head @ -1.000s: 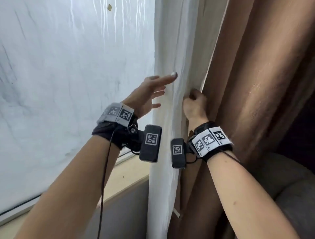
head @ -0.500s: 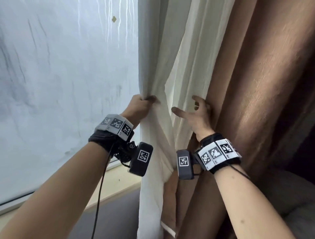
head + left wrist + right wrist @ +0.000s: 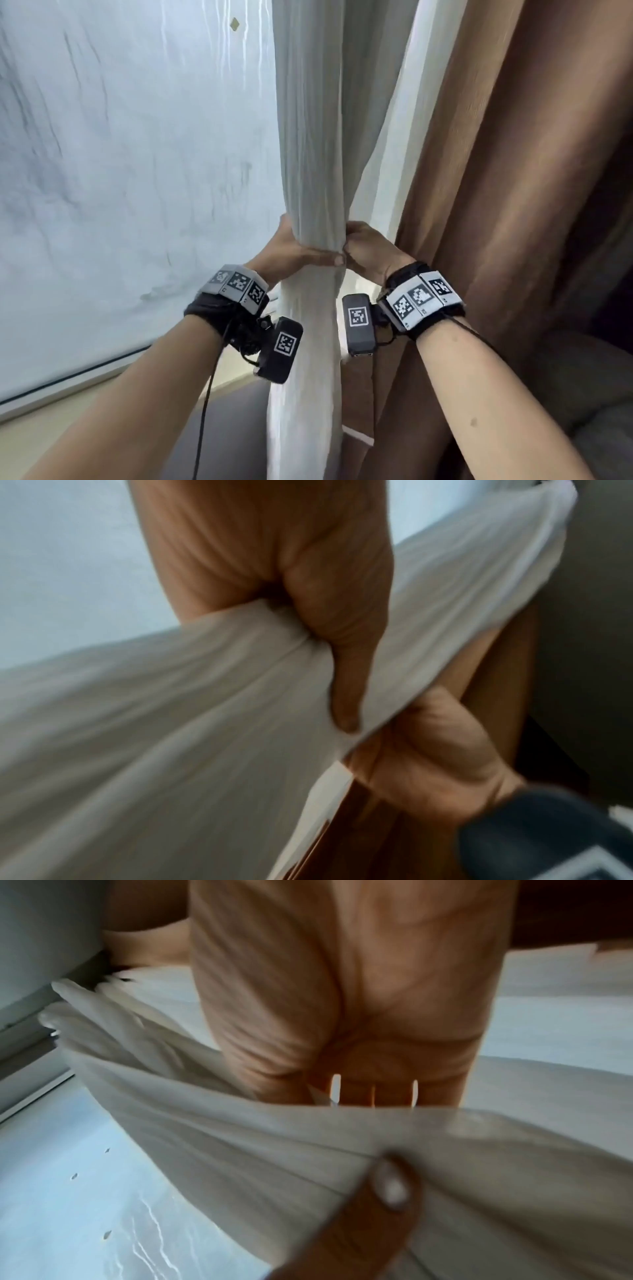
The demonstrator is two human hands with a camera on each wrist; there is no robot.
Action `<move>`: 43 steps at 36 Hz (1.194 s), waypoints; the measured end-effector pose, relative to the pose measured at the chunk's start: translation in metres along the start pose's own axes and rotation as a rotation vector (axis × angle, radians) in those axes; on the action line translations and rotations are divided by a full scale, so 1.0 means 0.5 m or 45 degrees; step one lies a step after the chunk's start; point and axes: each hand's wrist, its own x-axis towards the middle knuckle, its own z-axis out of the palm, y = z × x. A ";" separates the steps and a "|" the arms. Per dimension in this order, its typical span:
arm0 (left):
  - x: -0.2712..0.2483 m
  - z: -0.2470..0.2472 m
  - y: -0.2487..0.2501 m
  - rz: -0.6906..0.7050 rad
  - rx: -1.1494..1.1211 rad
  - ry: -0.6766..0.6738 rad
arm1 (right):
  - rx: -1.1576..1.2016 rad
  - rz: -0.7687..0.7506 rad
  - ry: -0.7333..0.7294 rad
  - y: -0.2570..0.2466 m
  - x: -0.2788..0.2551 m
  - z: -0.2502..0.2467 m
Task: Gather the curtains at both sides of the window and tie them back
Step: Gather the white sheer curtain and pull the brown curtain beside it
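Both hands' fingers clenched round white sheer curtain point(image 3: 310, 171), brown drape point(image 3: 496, 205) just right, window point(image 3: 120, 154) left

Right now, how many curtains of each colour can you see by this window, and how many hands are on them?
White sheer curtain: 1, bunched, gripped by the left hand and the right hand.
Brown curtain: 1, hanging beside it; no hand visibly grips it.
Hands: 2.
Total: 2 curtains and 2 hands, 4 things.
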 end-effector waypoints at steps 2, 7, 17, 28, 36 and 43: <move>-0.011 0.009 -0.008 -0.079 0.036 0.035 | 0.054 0.024 0.082 -0.004 -0.003 -0.016; -0.011 0.010 -0.042 -0.187 -0.068 0.164 | 0.092 -0.004 0.521 0.004 -0.003 -0.062; -0.012 0.006 -0.037 -0.289 -0.090 0.040 | 0.442 -0.035 -0.028 0.030 0.017 -0.011; -0.016 0.001 -0.037 -0.062 0.015 0.077 | 0.036 -0.153 0.293 0.003 0.027 0.055; -0.010 -0.024 -0.067 -0.264 -0.044 0.295 | -0.002 -0.227 0.977 0.031 0.051 -0.009; -0.011 -0.027 -0.070 -0.302 -0.032 0.171 | 0.364 -0.092 0.144 0.044 0.048 0.019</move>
